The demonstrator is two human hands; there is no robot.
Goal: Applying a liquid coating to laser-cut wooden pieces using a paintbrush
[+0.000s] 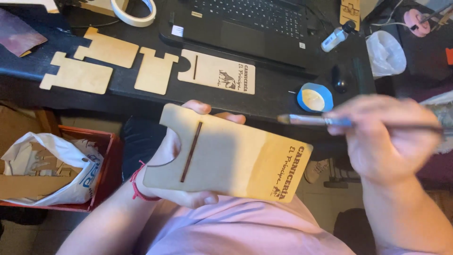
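Plywood panel (226, 156) sits clenched in left hand (172, 156); right hand (382, 137) grasps paintbrush (321, 120) beside it.

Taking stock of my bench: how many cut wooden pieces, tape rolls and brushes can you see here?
Cut wooden pieces: 5, one in the left hand (slotted panel), four on the desk
Tape rolls: 2, cream and blue
Brushes: 1, in the right hand (brush)
Total: 8
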